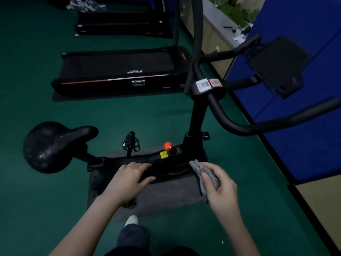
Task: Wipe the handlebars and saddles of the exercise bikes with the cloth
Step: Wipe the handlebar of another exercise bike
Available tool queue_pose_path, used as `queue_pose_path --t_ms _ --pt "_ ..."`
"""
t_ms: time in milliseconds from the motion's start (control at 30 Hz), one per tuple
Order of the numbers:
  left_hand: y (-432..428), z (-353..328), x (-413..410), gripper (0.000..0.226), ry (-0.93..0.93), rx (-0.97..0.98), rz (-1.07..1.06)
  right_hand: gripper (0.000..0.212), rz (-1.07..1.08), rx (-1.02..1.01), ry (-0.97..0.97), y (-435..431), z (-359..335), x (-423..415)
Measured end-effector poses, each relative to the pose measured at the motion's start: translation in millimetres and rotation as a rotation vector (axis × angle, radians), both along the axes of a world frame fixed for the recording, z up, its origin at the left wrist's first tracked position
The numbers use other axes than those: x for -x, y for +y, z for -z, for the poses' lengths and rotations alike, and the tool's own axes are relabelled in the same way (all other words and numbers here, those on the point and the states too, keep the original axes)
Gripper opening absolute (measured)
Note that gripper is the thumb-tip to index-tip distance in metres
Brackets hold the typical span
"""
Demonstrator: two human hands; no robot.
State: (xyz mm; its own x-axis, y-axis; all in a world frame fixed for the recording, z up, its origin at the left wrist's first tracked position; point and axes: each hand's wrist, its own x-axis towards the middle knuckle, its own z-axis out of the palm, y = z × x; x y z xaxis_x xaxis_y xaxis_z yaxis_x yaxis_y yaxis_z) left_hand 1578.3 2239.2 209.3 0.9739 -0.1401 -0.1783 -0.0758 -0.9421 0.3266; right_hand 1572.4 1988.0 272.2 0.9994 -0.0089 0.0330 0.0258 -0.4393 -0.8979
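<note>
A black treadmill is parked on the green floor, with a second treadmill set behind it. Blue panels are lined up along the right.

A black exercise bike with a black saddle and black handlebars is seen on a dark grey mat over green floor. A grey cloth, red knob, yellow label and blue wall panels are shown.
</note>
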Motion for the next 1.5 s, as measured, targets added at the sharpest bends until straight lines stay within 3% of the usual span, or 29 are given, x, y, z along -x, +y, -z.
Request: queue_pose_path --t_ms 267,500,833,1100,1267,1367,1500 --pt "51.0 3.3 -60.8 0.054 0.028 0.045 0.111 0.031 0.086 0.037 0.001 66.5 -2.7 -16.9" --pt "31.4 1.4 -95.8 0.056 0.051 0.094 0.184 0.031 0.231 0.021 0.005 52.4 -7.2 -29.9" --pt "-11.4 -16.4 -127.4 0.052 -0.04 0.226 0.224 0.029 0.247 0.054 -0.069 31.3 -16.0 -57.7" --pt "-27.4 -38.1 -167.5 0.052 -0.139 0.332 0.335 0.031 0.35 0.108 -0.294 38.4 -36.5 -88.1" --pt "-34.4 -58.1 -202.5 0.051 -0.173 0.386 0.447 0.023 0.475 0.353 -0.475 42.3 -55.7 -137.2" --pt "-36.2 -67.5 -220.9 0.05 -0.195 0.425 0.488 0.025 0.479 0.479 -0.421 46.4 -63.5 -180.1" --pt "-35.3 -72.2 -242.1 0.043 -0.239 0.493 0.537 0.027 0.374 0.596 -0.161 51.8 -57.8 -217.5"
